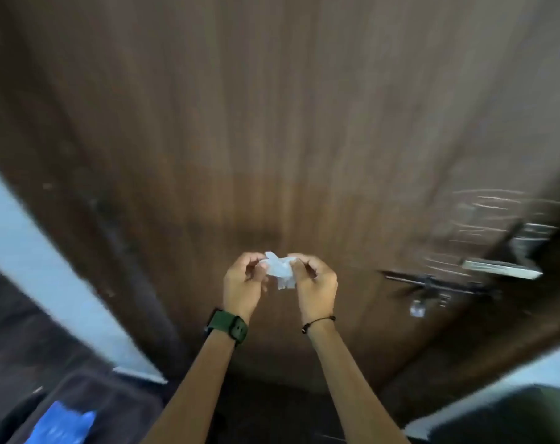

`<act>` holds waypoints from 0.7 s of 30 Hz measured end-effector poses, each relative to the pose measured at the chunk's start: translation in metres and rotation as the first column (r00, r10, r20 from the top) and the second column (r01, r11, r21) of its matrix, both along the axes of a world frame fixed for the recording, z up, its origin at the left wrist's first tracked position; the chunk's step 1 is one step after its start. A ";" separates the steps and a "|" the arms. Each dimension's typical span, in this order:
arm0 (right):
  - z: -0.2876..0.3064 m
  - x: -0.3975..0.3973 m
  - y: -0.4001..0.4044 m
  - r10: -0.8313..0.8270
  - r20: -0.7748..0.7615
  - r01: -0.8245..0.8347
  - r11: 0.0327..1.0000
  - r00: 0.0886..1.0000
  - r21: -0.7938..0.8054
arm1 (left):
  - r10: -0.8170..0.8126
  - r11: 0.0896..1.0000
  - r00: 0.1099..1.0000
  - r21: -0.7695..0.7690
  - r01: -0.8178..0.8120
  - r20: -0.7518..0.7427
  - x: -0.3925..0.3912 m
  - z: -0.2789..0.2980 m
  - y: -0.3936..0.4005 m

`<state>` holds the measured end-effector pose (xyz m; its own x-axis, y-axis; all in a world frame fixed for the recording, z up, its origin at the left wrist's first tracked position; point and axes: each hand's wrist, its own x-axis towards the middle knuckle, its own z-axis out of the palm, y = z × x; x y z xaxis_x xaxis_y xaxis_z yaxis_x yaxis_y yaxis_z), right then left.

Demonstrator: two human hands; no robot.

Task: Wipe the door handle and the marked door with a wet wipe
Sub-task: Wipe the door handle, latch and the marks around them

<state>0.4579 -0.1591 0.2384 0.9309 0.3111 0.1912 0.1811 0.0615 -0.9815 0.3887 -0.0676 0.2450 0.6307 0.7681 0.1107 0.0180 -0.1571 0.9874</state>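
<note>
Two bare hands meet in front of a dark brown wooden door, holding a small crumpled white wet wipe between them. Left hand pinches the wipe's left edge with curled fingers and thumb; right hand grips the right edge the same way, so both sets of fingers are closed narrowly on the wipe, which hangs slightly below the fingertips, clear of the door surface. A green watch sits on the left wrist and a thin black cord bracelet circles the right wrist.

Well to the right of the hands, the metal door handle juts from the door, with a dark sliding bolt just below it. Pale scribbled marks streak the wood above the handle. The whole view is motion-blurred. A pale wall borders the door at left, and a blurred blue object lies at the bottom left corner.
</note>
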 end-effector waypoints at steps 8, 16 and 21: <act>0.020 0.085 -0.144 -0.477 0.004 0.472 0.871 0.879 0.138 | -0.175 0.981 0.979 -0.067 0.183 0.109 0.119 0.020 -0.127; 0.046 0.100 -0.219 -0.767 -0.019 0.747 0.618 0.641 0.247 | -0.448 0.892 0.861 0.054 0.449 0.241 0.168 0.057 -0.203; 0.054 0.114 -0.232 -0.853 0.179 0.858 0.508 0.490 0.073 | -0.446 0.883 0.859 0.278 0.377 0.251 0.177 0.068 -0.210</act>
<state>0.5717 -0.3907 0.2926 0.6939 -0.6134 0.3771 0.2921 -0.2389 -0.9261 0.5656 -0.2774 0.3129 0.7934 0.3814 0.4743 -0.3850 -0.2891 0.8765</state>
